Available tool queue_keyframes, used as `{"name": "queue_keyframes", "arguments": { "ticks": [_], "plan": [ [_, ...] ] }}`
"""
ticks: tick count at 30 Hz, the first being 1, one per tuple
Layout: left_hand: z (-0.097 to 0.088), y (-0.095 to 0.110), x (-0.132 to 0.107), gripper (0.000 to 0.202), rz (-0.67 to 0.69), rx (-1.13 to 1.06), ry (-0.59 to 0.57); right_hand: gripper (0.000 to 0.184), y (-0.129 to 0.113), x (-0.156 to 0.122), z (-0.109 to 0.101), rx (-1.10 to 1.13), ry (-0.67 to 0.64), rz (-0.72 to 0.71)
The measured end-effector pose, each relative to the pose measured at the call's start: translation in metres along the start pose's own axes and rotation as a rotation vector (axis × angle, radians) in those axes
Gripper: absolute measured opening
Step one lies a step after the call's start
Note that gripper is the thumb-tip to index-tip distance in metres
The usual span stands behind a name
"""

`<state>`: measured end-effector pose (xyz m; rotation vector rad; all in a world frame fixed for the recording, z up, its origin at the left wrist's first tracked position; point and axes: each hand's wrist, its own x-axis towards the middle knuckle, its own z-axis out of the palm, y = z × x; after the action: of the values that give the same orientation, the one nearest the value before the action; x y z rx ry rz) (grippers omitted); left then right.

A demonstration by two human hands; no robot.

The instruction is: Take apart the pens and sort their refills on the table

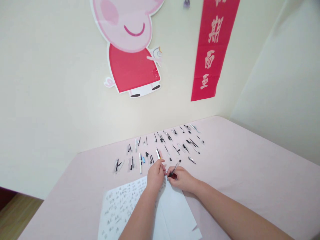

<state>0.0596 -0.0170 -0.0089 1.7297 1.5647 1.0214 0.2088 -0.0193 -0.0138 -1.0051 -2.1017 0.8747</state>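
My right hand [178, 178] is closed around a pen [176, 167], clear with dark parts, tilted up to the right. The hand rests at the top of a white sheet of paper [172, 213]. My left hand [156, 173] lies just left of it, on the upper part of the paper, with its fingers curled together. Whether anything is inside those fingers is hidden. Just beyond the left hand is a white and dark pen [158, 153]. Left of my left forearm, a page with rows of handwriting [122, 203] lies beside the blank part.
Disassembled pens and caps lie in rows across the far part of the pink-covered table [240, 173], among them a light blue cap [143, 160] and a white pen [140, 163]. Behind stands a wall with a cartoon pig cutout [135, 70] and a red banner [212, 50].
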Motion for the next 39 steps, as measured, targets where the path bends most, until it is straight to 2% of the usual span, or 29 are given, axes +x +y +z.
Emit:
{"name": "queue_keyframes", "arguments": {
  "ticks": [17, 27, 39],
  "plan": [
    [0.0017, -0.0052, 0.0015, 0.028, -0.020, -0.083, -0.009, 0.015, -0.0050, 0.0001, -0.0041, 0.012, 0.006, 0.000],
    [0.0022, -0.0052, 0.0024, 0.028, -0.034, -0.102, -0.013, 0.015, 0.0032, 0.0004, 0.0004, 0.021, 0.001, -0.005],
    [0.0020, -0.0032, 0.0015, 0.028, -0.034, -0.093, -0.013, 0.014, 0.0009, 0.0003, -0.0026, 0.022, 0.004, -0.032]
  ]
}}
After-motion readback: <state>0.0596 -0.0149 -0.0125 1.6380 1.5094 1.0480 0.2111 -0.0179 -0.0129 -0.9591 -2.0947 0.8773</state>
